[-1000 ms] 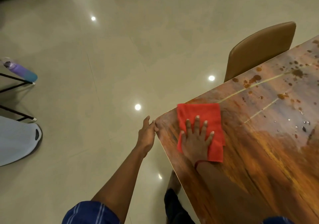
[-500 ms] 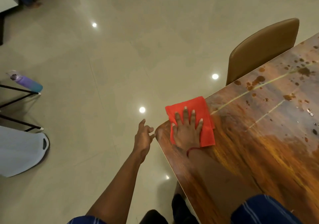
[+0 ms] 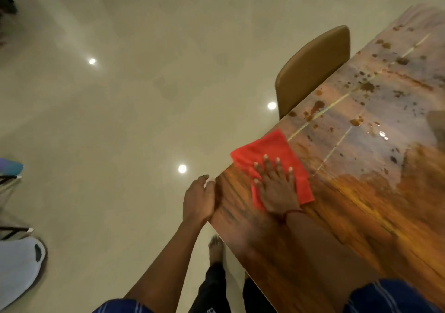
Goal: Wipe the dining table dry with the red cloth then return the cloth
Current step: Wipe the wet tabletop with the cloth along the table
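The red cloth (image 3: 269, 151) lies flat on the near left corner of the glossy wooden dining table (image 3: 361, 211), one corner of it hanging just past the table's edge. My right hand (image 3: 277, 187) presses on the cloth with straight, spread fingers. Beside the table's corner, my left hand (image 3: 198, 198) rests against the edge with relaxed fingers and holds nothing. Water drops and brown wet spots (image 3: 366, 86) cover the table's far part beyond the cloth.
A tan chair (image 3: 313, 66) is pushed in at the table's left side. Pale glossy floor tiles (image 3: 144, 95) spread to the left. A white plastic object (image 3: 19, 264), black stand legs (image 3: 9, 230) and a blue-purple bottle (image 3: 12, 165) sit at the left border.
My right hand slid the cloth from the table's inner part toward the corner edge, then a little further along it. My left hand moved in against the table's corner.
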